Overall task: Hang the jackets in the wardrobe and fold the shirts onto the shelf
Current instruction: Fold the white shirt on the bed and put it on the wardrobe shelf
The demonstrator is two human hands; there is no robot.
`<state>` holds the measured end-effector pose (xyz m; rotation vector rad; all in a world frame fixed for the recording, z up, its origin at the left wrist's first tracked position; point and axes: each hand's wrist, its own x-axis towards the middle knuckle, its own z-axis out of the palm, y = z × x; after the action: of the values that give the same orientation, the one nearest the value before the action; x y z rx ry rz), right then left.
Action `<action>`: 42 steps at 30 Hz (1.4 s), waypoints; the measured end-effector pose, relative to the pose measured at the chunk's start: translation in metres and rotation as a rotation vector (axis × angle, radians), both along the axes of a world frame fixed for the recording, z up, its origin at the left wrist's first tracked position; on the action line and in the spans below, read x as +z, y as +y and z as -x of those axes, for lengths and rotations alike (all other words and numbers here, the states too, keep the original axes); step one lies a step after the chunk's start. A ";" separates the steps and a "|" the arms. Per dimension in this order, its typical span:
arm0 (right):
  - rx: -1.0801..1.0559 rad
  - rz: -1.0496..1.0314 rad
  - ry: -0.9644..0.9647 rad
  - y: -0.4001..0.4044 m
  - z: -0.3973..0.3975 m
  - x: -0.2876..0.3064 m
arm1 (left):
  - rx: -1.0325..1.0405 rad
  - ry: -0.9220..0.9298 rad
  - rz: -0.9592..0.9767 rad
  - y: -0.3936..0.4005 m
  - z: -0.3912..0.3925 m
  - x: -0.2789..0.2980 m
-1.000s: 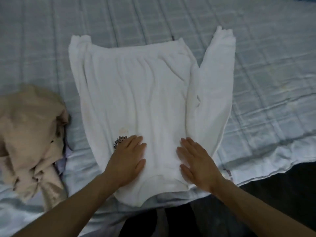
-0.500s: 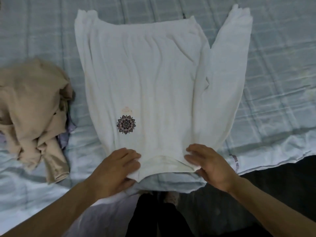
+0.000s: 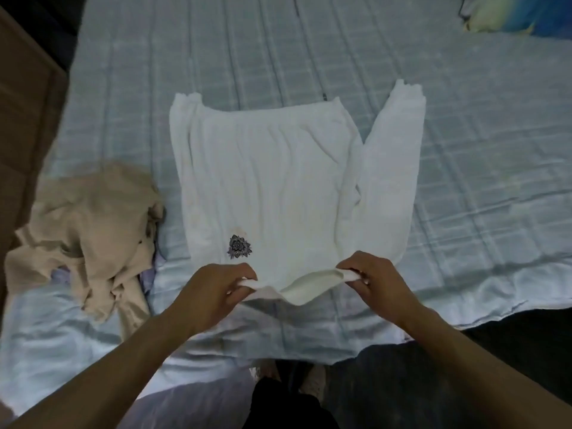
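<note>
A: Shirt (image 3: 272, 187), white, long-sleeved, lies flat on the bed (image 3: 464, 150), collar end nearest the person and hem toward the far side. Any writing on it?

B: None that can be read. On the chest there is a small dark flower-shaped print (image 3: 239, 246), and just above it a faint yellowish mark, too blurred to make out as letters.

A: And the bed itself?

B: It wears a pale blue checked cover and fills most of the view. Its near edge drops to a dark floor at lower right.

A: What is the heap at the left?

B: A crumpled beige garment (image 3: 89, 230) on the bed, just beside the shirt. A bit of lilac cloth pokes out beneath it; what that belongs to cannot be told.

A: The sleeves?

B: The one on the right lies alongside the body with its cuff pointing away. The other seems folded along the left edge, hard to separate from the body.

A: The hands?

B: Both grip the collar end. The left hand (image 3: 213, 292) has its fingers curled over one shoulder corner, the right hand (image 3: 376, 284) pinches the other, and the neckline sags between them, lifted off the bed.

A: Anything cut off?

B: A blue and yellow pillow (image 3: 507, 12) at the top right corner, and brown furniture (image 3: 21, 113) at the left edge.
</note>
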<state>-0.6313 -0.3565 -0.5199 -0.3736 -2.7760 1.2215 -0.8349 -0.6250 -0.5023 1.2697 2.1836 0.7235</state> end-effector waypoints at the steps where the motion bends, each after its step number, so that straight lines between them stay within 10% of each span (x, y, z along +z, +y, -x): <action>1: -0.018 0.017 0.005 0.005 0.008 0.016 | -0.014 -0.005 -0.001 0.009 0.007 0.018; 23: -0.113 0.158 0.560 0.069 0.072 0.435 | 0.231 -0.073 -0.610 0.037 0.077 0.412; 36: 0.408 0.540 0.626 0.050 0.099 0.555 | -0.263 -0.677 -0.852 0.043 0.091 0.529; 42: 0.376 0.574 0.815 -0.010 0.169 0.593 | -0.178 -0.650 -0.985 0.116 0.066 0.572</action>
<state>-0.8006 -0.3664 0.0732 0.5372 -1.8137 1.7317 -0.9008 -0.5085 0.0695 1.3273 1.1485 1.9348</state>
